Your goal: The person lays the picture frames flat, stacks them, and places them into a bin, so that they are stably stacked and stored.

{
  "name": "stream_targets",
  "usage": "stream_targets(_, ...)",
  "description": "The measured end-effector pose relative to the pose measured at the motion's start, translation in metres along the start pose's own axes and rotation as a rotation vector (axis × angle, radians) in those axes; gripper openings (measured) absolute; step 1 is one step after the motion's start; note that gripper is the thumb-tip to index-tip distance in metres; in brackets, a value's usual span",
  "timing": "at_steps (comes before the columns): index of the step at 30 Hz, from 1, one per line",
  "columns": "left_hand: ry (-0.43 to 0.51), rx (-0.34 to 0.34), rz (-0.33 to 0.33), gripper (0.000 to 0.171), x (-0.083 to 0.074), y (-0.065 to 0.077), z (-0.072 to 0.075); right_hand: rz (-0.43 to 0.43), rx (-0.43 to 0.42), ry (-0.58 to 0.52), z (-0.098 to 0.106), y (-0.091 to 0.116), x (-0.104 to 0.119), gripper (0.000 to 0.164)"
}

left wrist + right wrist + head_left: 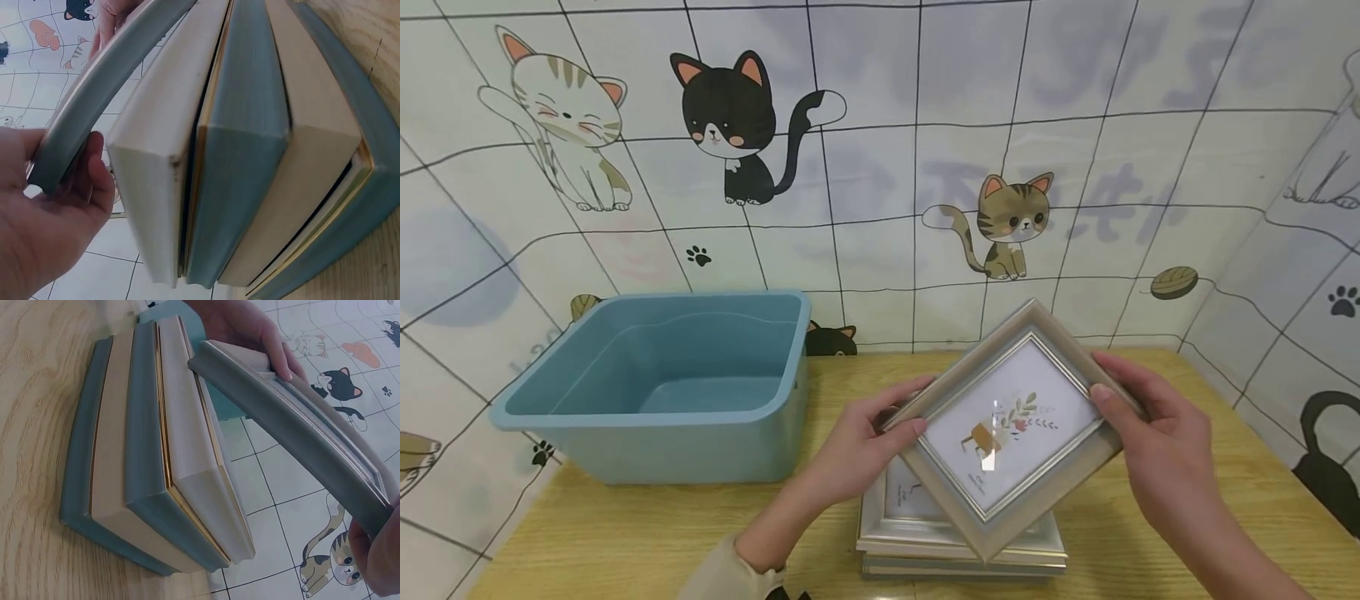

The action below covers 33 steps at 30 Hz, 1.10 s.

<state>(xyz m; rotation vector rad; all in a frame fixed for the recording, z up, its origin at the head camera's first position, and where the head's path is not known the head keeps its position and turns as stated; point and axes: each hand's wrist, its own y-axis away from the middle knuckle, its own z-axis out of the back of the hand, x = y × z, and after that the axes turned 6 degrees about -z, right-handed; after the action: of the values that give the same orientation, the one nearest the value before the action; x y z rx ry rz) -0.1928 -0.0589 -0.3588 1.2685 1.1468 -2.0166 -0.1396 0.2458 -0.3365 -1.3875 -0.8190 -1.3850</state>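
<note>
A silver-gold picture frame (1009, 429) is held tilted above the table, its printed flower picture facing up toward the head camera. My left hand (867, 442) grips its left corner, thumb on the front border and fingers behind. On the opposite side my right hand (1165, 433) pinches the edge, its thumb also on the front. Beneath it a stack of picture frames (955, 552) lies on the table, partly covered in the head view. Both wrist views show the stack side-on, with white, blue-grey and beige edges (244, 125). The held frame's edge (287, 434) is apart from the stack's lower frames.
A blue plastic basin (647, 421) stands on the wooden table (647, 542) to the left of the frames, with nothing visible inside. Behind the table rises a wall covering (880, 167) printed with cartoon cats and grid lines, which continues round the right side.
</note>
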Motion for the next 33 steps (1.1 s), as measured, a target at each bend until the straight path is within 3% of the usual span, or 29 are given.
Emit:
stream_targets(6,0.004,-0.187,0.107,0.039,0.004,-0.006,-0.001,-0.071,0.026,-0.121,-0.005,-0.004,-0.002,0.042)
stream_targets(11,-0.031,-0.342,0.130,0.030,0.007,-0.013,0.001,-0.178,0.089,-0.116,-0.006,-0.002,-0.005,0.042)
stream_targets(14,-0.045,-0.395,0.151,0.027,0.010,-0.017,0.004,-0.218,0.125,-0.105,-0.007,0.000,-0.010,0.042)
stream_targets(17,-0.063,-0.421,0.178,0.026,0.018,-0.021,0.008,-0.224,0.143,-0.083,-0.008,0.002,-0.017,0.043)
stream_targets(22,-0.073,-0.449,0.195,0.024,0.032,-0.024,0.014,-0.227,0.184,0.047,-0.013,0.008,-0.022,0.052)
stream_targets(28,-0.134,-0.482,0.218,0.023,0.039,-0.028,0.018,-0.250,0.256,0.157,-0.016,0.017,-0.026,0.059)
stream_targets(33,-0.167,-0.468,0.236,0.020,0.045,-0.028,0.018,-0.287,0.315,0.197,-0.016,0.021,-0.033,0.064)
